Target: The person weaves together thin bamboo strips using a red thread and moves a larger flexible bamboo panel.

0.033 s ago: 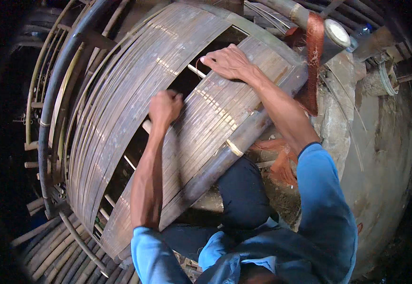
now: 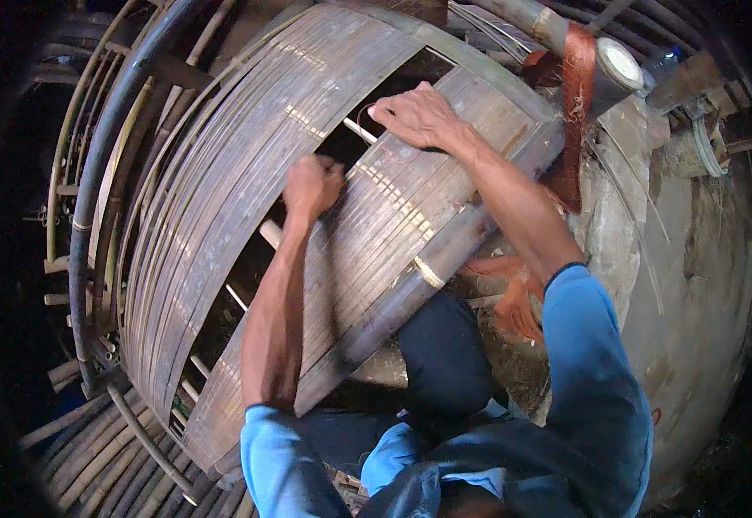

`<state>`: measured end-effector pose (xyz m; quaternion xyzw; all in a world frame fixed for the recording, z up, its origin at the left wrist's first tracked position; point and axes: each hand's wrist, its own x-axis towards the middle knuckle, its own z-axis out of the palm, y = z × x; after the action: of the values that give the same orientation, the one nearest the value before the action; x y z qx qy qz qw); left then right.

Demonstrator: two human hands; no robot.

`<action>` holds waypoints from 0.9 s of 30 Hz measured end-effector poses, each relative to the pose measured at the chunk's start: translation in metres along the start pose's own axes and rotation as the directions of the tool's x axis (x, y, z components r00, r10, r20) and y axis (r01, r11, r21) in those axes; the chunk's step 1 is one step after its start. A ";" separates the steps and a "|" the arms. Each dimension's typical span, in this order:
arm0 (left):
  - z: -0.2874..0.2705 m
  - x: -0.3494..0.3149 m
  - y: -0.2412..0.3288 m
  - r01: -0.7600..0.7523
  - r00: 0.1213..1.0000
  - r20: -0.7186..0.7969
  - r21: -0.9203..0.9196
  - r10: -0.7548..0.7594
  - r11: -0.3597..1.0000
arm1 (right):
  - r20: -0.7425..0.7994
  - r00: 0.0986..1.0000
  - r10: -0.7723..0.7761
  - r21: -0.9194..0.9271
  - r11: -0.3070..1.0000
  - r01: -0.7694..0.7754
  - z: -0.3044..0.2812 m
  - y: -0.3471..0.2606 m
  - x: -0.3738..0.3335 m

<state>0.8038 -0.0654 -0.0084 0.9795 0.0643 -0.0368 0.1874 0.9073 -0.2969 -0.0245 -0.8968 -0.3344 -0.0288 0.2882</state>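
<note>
Both hands work at a long gap in a panel of narrow bamboo slats. My left hand is closed in a fist over the gap, its knuckles up. What its fingers hold, if anything, is hidden. Farther along the gap, my right hand rests at the edge of the near slats, thumb and fingers pinched together. A thin brown strand curves out by its thumb tip. Pale crossbars show inside the dark gap between the two slat sections.
A thick bamboo pole edges the panel nearest me, bound with a pale tie. An orange-brown strap hangs at the far right beside a pole end. Bamboo poles lie lower left. Orange netting lies on the ground.
My left hand has shifted slightly right and away from me along the gap. My right hand stays almost in place.
</note>
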 end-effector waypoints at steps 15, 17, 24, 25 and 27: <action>0.024 0.011 0.046 0.004 0.974 -0.204 -0.430 -0.101 0.903 | -0.211 0.976 -0.055 0.071 0.995 0.071 0.000 -0.015 -0.015; 0.000 -0.029 0.080 -0.223 0.937 -0.333 -0.341 0.105 0.913 | -0.278 0.951 -0.134 0.040 0.988 0.151 -0.021 -0.035 -0.039; -0.069 -0.168 0.101 -0.257 0.966 -0.043 -0.205 0.254 0.944 | -0.199 0.942 -0.270 0.273 0.908 0.318 -0.056 -0.122 -0.131; -0.081 -0.185 0.099 -0.239 0.971 0.009 -0.093 0.241 0.967 | -0.201 0.942 -0.270 0.273 0.908 0.318 -0.057 -0.128 -0.137; -0.109 -0.214 0.104 -0.193 0.981 -0.014 -0.131 0.193 0.972 | -0.265 0.903 -0.338 0.380 0.824 0.420 -0.064 -0.139 -0.146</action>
<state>0.6116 -0.1449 0.1513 0.9666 -0.0288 -0.0135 0.2545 0.7178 -0.3315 0.0620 -0.7197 -0.4759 -0.0953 0.4965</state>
